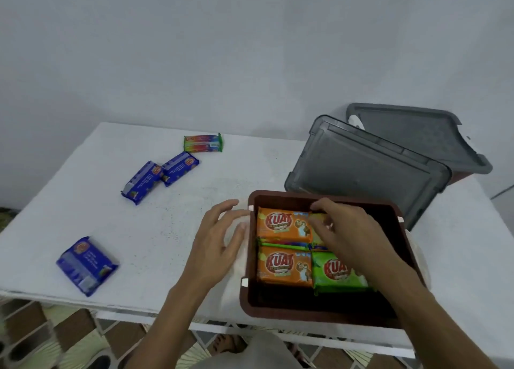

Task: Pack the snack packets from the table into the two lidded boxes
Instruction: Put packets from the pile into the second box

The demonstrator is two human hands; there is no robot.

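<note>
The right hand point(345, 232) seems to pinch a green packet point(319, 219) inside the brown box point(283, 200); the left hand point(219, 243) spreads wide beside it. Blue packets point(86, 265) lie on the tabletop point(180, 229).

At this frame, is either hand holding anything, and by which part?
The right hand pinches a yellow-green packet at its left end, inside the brown box. The left hand holds nothing, its fingers spread beside the box.

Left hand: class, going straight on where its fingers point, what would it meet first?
Probably the left wall of the brown box, just beyond the fingertips of the left hand, though its height is unclear. The right hand pinches a green packet.
</note>
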